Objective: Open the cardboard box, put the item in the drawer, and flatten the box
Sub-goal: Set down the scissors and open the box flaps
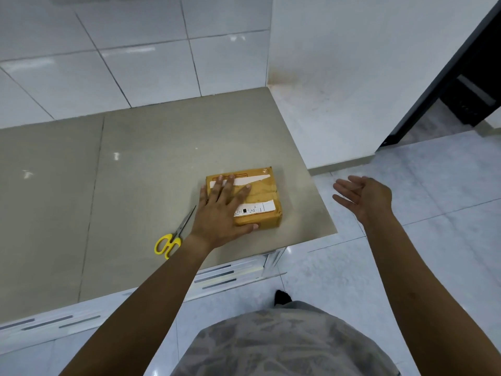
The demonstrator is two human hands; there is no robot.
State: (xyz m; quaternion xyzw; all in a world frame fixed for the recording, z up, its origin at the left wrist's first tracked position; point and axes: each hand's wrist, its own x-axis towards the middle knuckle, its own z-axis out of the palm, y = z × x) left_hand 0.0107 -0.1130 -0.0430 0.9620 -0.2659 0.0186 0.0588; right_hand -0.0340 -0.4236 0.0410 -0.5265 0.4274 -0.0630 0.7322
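Left hand [220, 210] flat on sealed cardboard box [264, 191], fingers spread; scissors [173, 237] just left; right hand [363, 198] open, empty, off surface [135, 158].

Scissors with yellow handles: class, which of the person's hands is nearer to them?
Left. The left hand lies flat on the cardboard box, just right of the scissors. The right hand hangs open past the counter's edge, beyond the box.

1. Bright, even overhead light; white glare patches on the glossy wall tiles [151, 63] toward 11 o'clock.
2. Soft shadows only; small specular glints on the surface [116, 156].
3. Wide-angle bending of straight lines at the edges; slight softness overall.
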